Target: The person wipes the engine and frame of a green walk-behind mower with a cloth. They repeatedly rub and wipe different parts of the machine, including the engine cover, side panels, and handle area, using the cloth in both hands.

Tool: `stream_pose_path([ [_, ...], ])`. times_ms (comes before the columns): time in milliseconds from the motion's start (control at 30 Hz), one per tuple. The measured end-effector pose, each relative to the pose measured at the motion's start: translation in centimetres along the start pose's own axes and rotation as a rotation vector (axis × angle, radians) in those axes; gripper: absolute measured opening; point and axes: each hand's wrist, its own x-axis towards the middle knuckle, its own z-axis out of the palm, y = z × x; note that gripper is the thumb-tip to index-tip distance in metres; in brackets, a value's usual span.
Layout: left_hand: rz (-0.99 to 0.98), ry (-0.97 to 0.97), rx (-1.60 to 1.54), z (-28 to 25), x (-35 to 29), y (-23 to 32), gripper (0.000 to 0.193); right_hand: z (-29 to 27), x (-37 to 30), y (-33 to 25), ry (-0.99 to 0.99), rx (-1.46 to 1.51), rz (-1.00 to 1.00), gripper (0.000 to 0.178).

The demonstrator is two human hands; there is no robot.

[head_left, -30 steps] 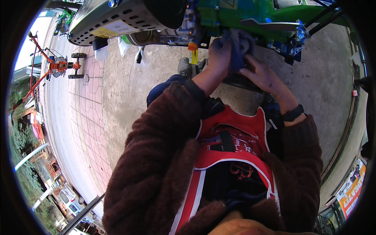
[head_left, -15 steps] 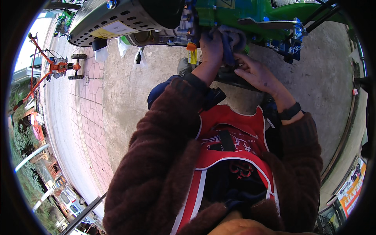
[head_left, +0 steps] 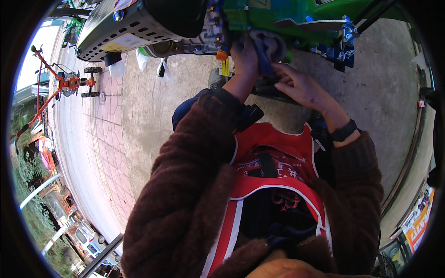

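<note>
A bunched blue-grey cloth lies against the underside of a green machine at the top of the view. My left hand reaches up beside the engine block, its fingers closed on the cloth's left side and partly hidden by it. My right hand is just below and right of the cloth. Its fingers are half bent with the thumb apart, and the index fingertip is at the cloth's hanging end. An orange cap with a yellow tag sits just left of my left hand.
A black slotted guard juts out at upper left. Metal levers and a blue bracket stick out at upper right. Below my hands is a dark bar-like part. Farther left, an orange wheeled machine stands on the paving.
The view has shifted slightly, so the machine sits a little higher and farther left. Both hands stay by the cloth; my right thumb and index finger look a little farther apart.
</note>
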Motion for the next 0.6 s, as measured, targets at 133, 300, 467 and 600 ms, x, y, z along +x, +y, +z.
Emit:
stream_pose_path([
  [133,0.081,0.011,0.065,-0.07,0.17,-0.25,0.035,0.05,0.06,0.18,-0.011,-0.037,0.005,0.056],
  [300,0.103,0.002,0.134,-0.25,0.05,-0.02,0.033,0.21,-0.02,-0.02,-0.016,-0.01,0.031,0.055],
  [467,0.165,0.013,0.204,-0.36,0.34,0.0,0.034,0.22,0.02,-0.25,-0.029,-0.004,0.055,0.055],
  [600,0.128,0.035,0.333,-0.72,0.63,-0.09,0.035,0.28,0.06,-0.26,-0.031,0.014,0.062,0.055],
])
